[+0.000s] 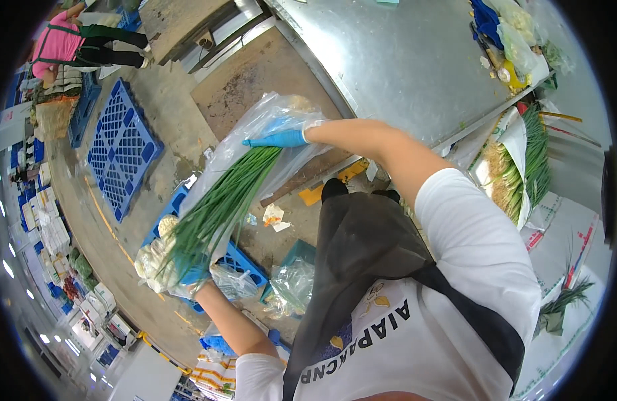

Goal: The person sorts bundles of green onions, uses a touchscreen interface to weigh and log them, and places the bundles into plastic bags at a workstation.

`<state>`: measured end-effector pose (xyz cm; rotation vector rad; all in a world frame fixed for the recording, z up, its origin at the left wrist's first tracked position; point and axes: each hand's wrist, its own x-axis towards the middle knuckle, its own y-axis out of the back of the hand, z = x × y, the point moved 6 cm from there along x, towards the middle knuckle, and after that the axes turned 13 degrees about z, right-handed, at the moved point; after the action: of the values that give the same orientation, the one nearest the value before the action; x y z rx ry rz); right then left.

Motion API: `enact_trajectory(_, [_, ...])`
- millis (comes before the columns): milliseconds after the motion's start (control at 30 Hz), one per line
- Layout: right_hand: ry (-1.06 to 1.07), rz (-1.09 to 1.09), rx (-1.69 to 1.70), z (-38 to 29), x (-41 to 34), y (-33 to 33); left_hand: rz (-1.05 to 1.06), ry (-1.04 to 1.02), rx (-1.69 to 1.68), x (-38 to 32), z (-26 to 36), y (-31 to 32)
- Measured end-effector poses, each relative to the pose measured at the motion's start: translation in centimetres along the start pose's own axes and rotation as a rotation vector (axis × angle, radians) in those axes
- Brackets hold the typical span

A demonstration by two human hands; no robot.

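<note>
A bunch of green onions (233,195) slants across the space before me, its long green leaves fanning down to the left. My right hand (283,139), in a blue glove, grips the bunch near its upper end. A clear plastic bag (261,113) surrounds that end and runs along behind the leaves. Something pale and yellowish shows blurred through the plastic beyond the hand. My left hand (194,273), also gloved in blue, is at the leaf tips. Leaves cover its fingers, so its grip is hidden.
A metal table (398,65) stands ahead, with knives (484,45) and plastic bags at its right corner. More green onions (509,185) lie boxed at right. Blue pallets (123,150) are on the floor at left; wrapped pale vegetables (155,260) sit beside my left hand. Another person (63,45) stands far left.
</note>
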<state>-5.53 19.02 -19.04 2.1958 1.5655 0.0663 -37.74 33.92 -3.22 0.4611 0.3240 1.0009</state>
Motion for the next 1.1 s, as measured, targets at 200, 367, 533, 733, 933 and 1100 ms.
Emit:
enact_trajectory(200, [-0.207,0.312,-0.030,7.0,6.7,-2.5,0.160,0.365,-0.362,2.9,-0.8,-3.3])
enact_trajectory(367, [-0.404,0.171,1.088,3.2,5.1,-2.9,0.493,-0.053,0.459,13.5,-3.6,-0.7])
enact_trajectory(533, [0.397,0.734,-0.046,-3.7,-14.1,7.0,0.498,0.066,0.580,16.2,-8.2,-0.7])
enact_trajectory(733, [-0.577,1.430,0.727,15.8,-45.8,15.5,0.549,-0.384,0.860,10.0,6.3,-17.3])
enact_trajectory(933, [-1.030,2.296,0.520,37.9,-75.8,14.7,-0.041,-0.716,0.240,-8.3,21.7,-39.9])
enact_trajectory(1100, [-1.521,1.965,0.280,41.3,-78.5,21.0,-0.671,-0.855,0.104,-27.8,25.9,-55.1])
